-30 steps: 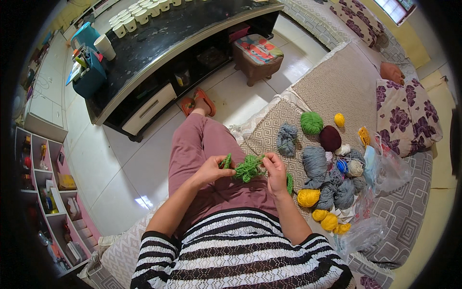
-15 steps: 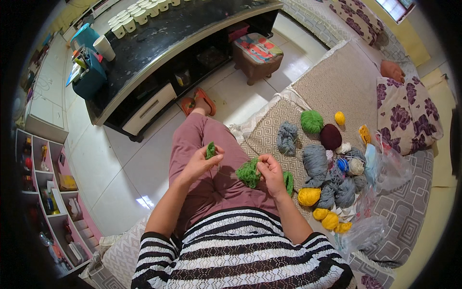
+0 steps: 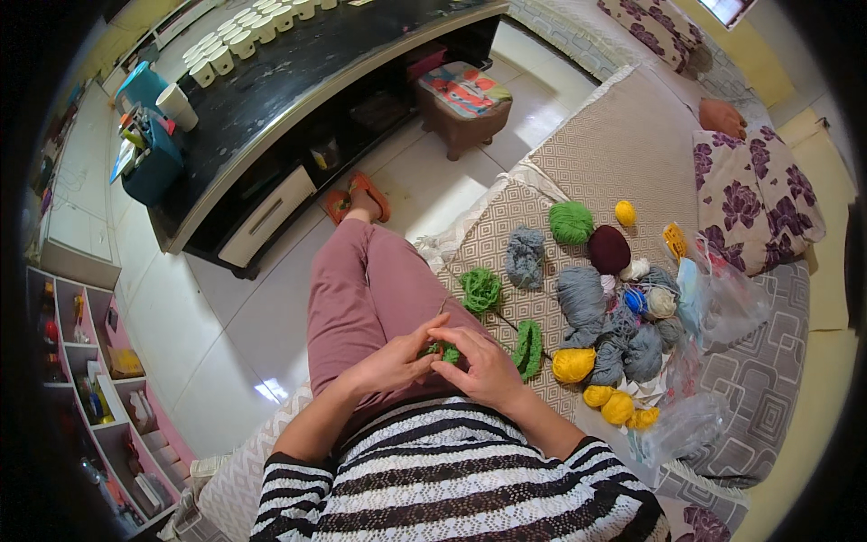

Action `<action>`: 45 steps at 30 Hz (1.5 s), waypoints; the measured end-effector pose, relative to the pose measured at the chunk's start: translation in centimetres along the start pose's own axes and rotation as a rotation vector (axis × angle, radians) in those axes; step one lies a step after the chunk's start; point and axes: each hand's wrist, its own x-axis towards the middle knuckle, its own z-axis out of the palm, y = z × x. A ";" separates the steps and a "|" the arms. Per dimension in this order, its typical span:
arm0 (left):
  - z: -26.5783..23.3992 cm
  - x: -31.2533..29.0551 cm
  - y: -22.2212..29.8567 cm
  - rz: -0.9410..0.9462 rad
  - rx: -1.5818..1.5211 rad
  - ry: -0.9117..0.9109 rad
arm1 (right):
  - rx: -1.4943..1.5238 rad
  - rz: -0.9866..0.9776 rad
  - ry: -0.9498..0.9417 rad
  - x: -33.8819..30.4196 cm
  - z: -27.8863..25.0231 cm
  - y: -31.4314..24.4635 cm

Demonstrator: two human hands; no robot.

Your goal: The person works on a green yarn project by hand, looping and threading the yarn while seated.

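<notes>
Both left hand (image 3: 388,366) and right hand (image 3: 486,369) close on a small green yarn piece (image 3: 451,354) over the lap (image 3: 375,303), seemingly to steady it, a loose green bundle (image 3: 481,289) lying within reach.

We saw a small, textured green piece (image 3: 450,355) held low between the fingers (image 3: 466,347), mostly covered, so we could not make out its full shape. We found a loose, curly green yarn bundle (image 3: 481,289) lying unheld beside the thigh (image 3: 420,280), well apart from the piece.
</notes>
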 end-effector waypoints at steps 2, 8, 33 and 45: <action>0.0 0.2 0.0 -0.050 -0.093 -0.014 | -0.014 -0.026 0.015 -0.4 0.1 1.2; -1.0 -0.1 1.2 -0.050 -0.119 -0.120 | 0.080 0.094 0.192 -1.7 -1.3 2.8; 1.6 1.4 0.2 -0.115 -0.012 -0.056 | 1.194 0.557 0.072 -3.0 -2.8 3.0; 3.3 3.0 1.7 0.228 0.020 -0.039 | 0.991 0.473 0.209 -5.4 -4.0 3.8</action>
